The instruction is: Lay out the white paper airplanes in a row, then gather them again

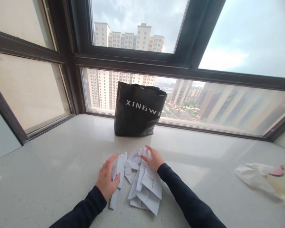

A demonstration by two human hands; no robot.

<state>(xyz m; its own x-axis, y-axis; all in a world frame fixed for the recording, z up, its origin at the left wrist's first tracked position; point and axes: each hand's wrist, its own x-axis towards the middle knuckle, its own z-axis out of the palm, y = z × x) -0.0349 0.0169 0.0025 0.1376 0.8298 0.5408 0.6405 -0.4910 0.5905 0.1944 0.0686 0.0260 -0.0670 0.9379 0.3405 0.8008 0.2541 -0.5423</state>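
While the papers (151, 191) are loosely spread on the sill (71, 152), nearer than the bag (137, 118), the left hand (107, 178) is curved against their left edge and the right hand (156, 161) is placed over their far end, the fingers (112, 158) of both being parted, though whether any paper is gripped cannot be determined.

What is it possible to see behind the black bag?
Behind the black bag, the dark window frame and pale tall buildings outside are visible. Anything directly behind the bag is covered, so I cannot tell.
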